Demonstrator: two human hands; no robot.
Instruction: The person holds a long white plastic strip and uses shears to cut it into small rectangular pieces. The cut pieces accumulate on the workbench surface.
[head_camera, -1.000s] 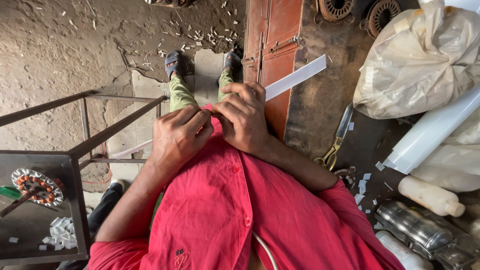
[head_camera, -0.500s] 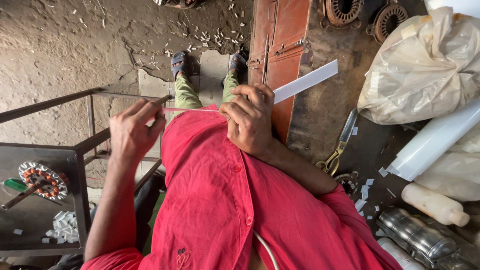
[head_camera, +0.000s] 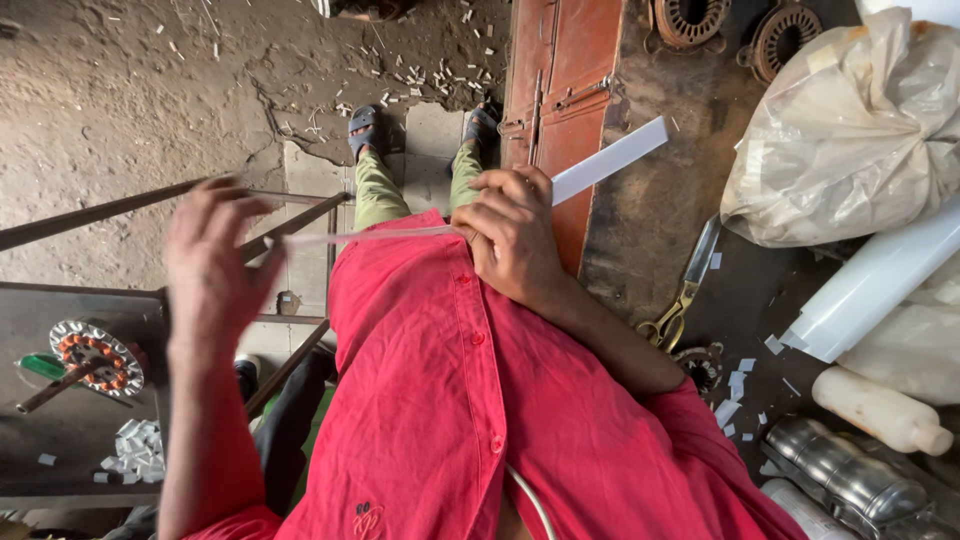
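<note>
My right hand (head_camera: 515, 235) is shut on a long white paper strip (head_camera: 610, 160), pressed against my red shirt (head_camera: 450, 400). The strip's wide end sticks out up and to the right. From the hand it runs left as a thin folded edge (head_camera: 370, 235). My left hand (head_camera: 210, 270) is blurred and raised at the strip's left end, with its fingertips pinching that end. My feet in sandals (head_camera: 365, 125) rest on the dirt floor above.
A dark metal table (head_camera: 60, 420) at the left carries a round wound stator (head_camera: 95, 355), a green-handled tool (head_camera: 40, 368) and paper scraps (head_camera: 135, 445). At the right lie scissors (head_camera: 685, 300), a white roll (head_camera: 880, 280), a plastic bag (head_camera: 850, 130), a white bottle (head_camera: 880, 410) and a rust-red metal panel (head_camera: 560, 100).
My left hand has slid away from my right hand to the left along the strip, drawing it out into a long thin line. My right hand has stayed at my chest.
</note>
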